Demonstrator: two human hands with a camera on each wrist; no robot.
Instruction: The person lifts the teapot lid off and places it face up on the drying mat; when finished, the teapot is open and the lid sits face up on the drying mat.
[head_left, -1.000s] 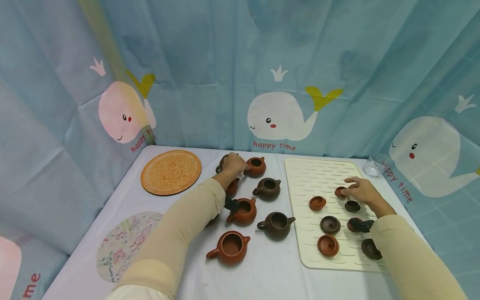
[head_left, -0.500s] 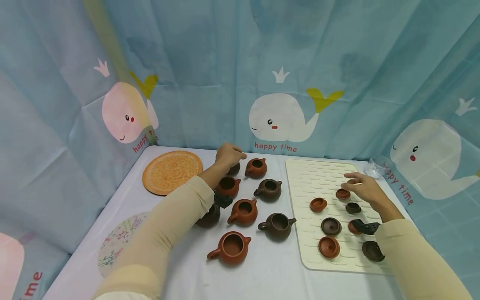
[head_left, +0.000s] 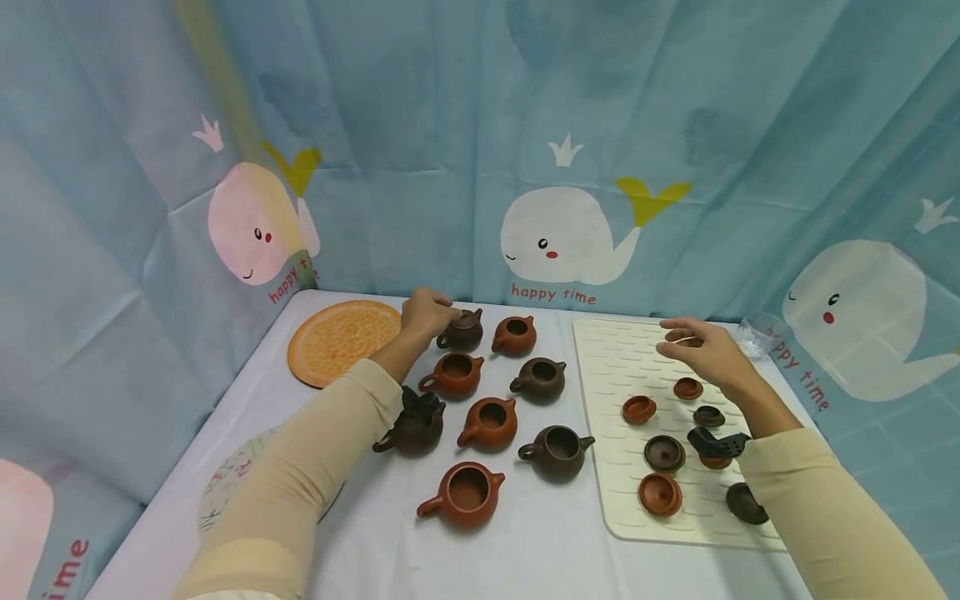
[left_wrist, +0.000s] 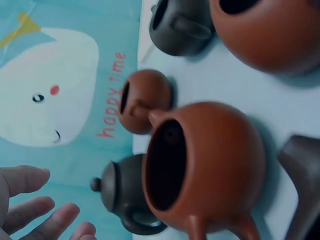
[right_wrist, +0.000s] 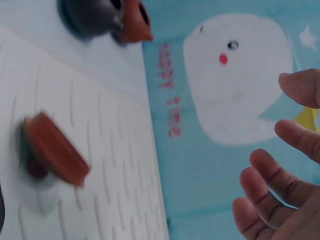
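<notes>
My left hand (head_left: 426, 315) hovers just left of a small dark teapot (head_left: 462, 331) at the back. A knobbed lid (left_wrist: 109, 186) sits on that teapot in the left wrist view; the fingers are apart from it and hold nothing. Over the cream mat (head_left: 615, 350) hangs my right hand (head_left: 701, 348), fingers relaxed and spread, holding nothing. Nearest below it lies a small red-brown lid (head_left: 687, 388). A tilted red-brown lid (head_left: 638, 409) lies to its left. Lidless teapots, such as a reddish one (head_left: 454, 375) and a dark one (head_left: 540, 379), stand between the hands.
More lids, dark (head_left: 664, 453) and reddish (head_left: 660, 494), lie on the mat. Nearer the front are a red teapot (head_left: 465, 494) and a dark teapot (head_left: 557, 452). An orange round placemat (head_left: 341, 337) lies at left, a clear glass (head_left: 753, 337) at back right. A printed curtain stands behind.
My left hand has drawn back leftward from the dark teapot, uncovering it with its lid on. My right hand has risen away from the small reddish lid and moved slightly left and back.
</notes>
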